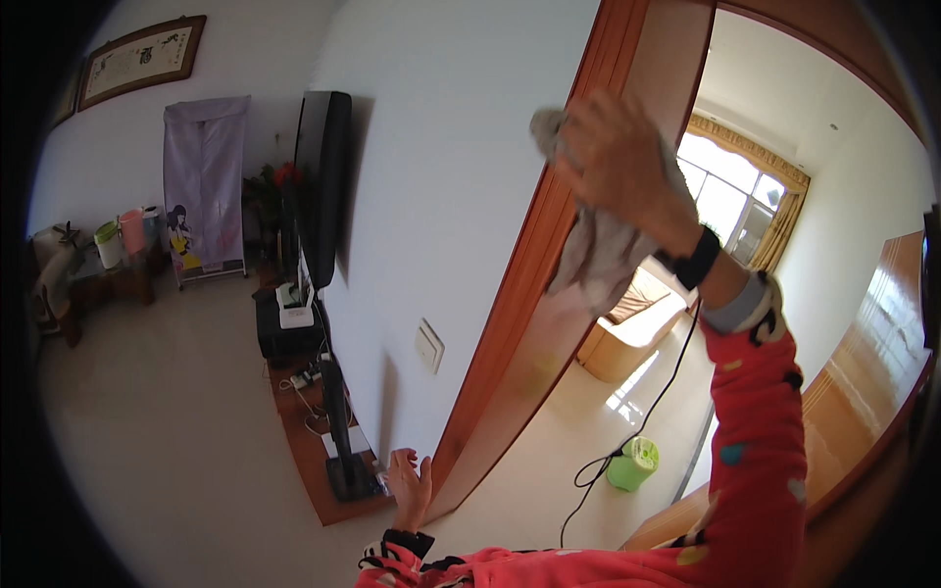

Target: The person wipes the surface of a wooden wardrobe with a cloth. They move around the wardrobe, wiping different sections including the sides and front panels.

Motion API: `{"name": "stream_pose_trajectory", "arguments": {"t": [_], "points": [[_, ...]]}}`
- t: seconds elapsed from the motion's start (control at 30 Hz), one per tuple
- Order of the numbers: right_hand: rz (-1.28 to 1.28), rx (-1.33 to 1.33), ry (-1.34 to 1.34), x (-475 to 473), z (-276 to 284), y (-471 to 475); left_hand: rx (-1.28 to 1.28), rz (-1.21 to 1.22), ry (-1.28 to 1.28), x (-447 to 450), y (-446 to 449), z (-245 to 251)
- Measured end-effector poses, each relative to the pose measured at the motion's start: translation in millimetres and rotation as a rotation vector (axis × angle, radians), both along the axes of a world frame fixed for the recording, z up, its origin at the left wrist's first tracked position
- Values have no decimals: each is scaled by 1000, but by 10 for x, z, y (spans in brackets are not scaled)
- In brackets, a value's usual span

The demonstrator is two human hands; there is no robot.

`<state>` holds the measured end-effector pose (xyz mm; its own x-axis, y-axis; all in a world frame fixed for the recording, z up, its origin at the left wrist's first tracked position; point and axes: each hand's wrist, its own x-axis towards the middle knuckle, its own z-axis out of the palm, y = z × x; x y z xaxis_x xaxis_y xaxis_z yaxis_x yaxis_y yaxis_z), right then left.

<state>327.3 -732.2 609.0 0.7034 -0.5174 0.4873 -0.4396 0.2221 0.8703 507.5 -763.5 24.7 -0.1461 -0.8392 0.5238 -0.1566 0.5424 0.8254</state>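
Note:
My right hand (614, 158) is raised high and presses a grey cloth (599, 253) against the reddish-brown wooden door frame (507, 294). The cloth hangs down below the palm, and a bunched end of it sticks out to the left of my fingers. Lower down, my left hand (410, 481) is held near the foot of the same frame, fingers apart and slightly bent, with nothing in it. Whether it touches the frame cannot be told. A light switch (429, 345) is on the white wall between the frame and the television (323, 187).
At left, a low wooden TV stand (309, 470) bears a black box, cables and a dark upright object. Beyond the doorway are a green plastic stool (634, 464), a black cable (665, 389) on the floor and a bed. The wooden door (860, 345) is at right.

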Motion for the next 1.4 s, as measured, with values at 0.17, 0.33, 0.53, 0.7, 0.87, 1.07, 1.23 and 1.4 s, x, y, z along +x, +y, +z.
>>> {"name": "stream_pose_trajectory", "arguments": {"t": [0.17,0.33,0.53,0.7,0.87,1.07,1.23,1.4], "points": [[100,191,-71,75,-1054,9,52,21,-34,191,29,-12],[65,359,-32,48,-1595,29,54,59,-57,432,40,-48],[81,489,-2,18,-2280,15,25,116,-63,720,114,-23],[98,688,-63,-10,-3150,-37,34,180,-93,943,200,-66],[35,1012,-475,219,-3935,103,137,86,-100,1020,345,55],[511,916,-1677,738,-4224,443,378,-447,243,733,556,633],[538,1046,-1894,952,-4252,718,307,-438,511,406,681,918],[358,885,-1396,556,-4030,964,450,-465,690,239,673,1180]]}}
